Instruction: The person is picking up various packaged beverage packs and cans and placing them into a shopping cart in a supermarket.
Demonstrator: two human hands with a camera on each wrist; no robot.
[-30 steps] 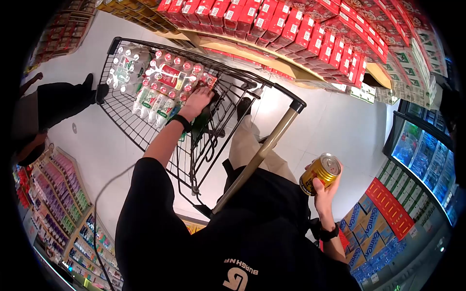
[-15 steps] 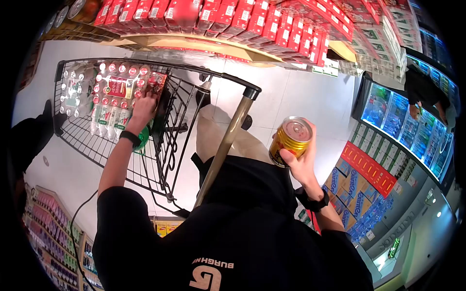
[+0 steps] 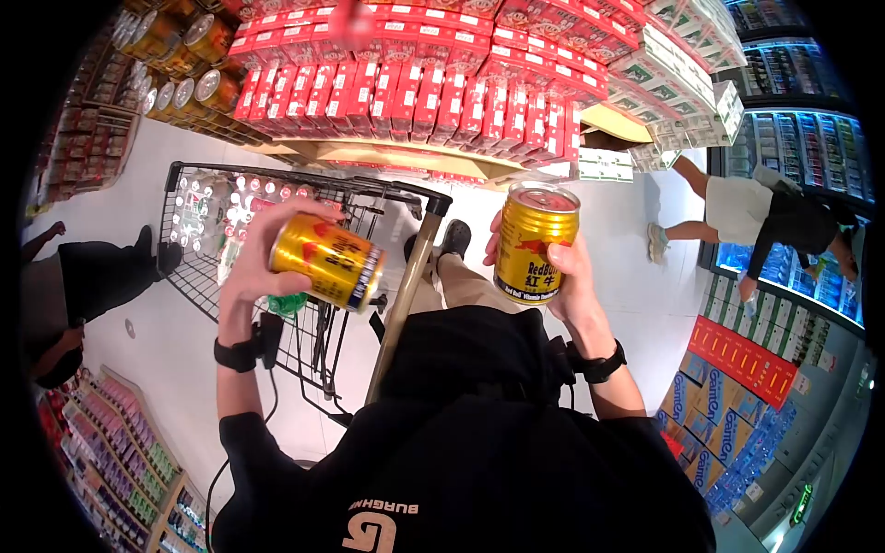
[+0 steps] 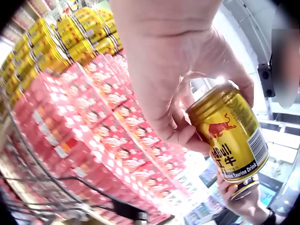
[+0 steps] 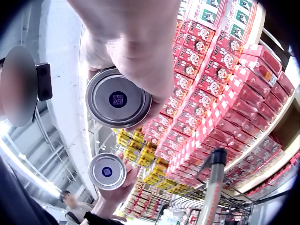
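My left hand (image 3: 247,263) holds a gold Red Bull can (image 3: 327,264) above the shopping cart, tilted on its side, thumb and fingers round it. In the left wrist view this can (image 4: 229,133) shows its red bull logo and barcode. Off to the right, my right hand (image 3: 579,286) grips a second gold Red Bull can (image 3: 535,247), nearly upright, its label in view. The right wrist view shows the silver base of the right can (image 5: 101,103) close up, with the base of the left can (image 5: 96,173) farther off. The two cans are apart.
The shopping cart (image 3: 198,267) holds packs of bottles (image 3: 241,191) and a green item (image 3: 288,303); its handle (image 3: 403,318) crosses before me. Red boxes (image 3: 433,101) and large gold cans (image 3: 157,37) fill the shelf ahead. A person (image 3: 784,217) stands by the fridges at right.
My left hand was down in the cart by the bottle packs; it has come up with a Red Bull can. The right hand keeps its can, now raised with the label showing.
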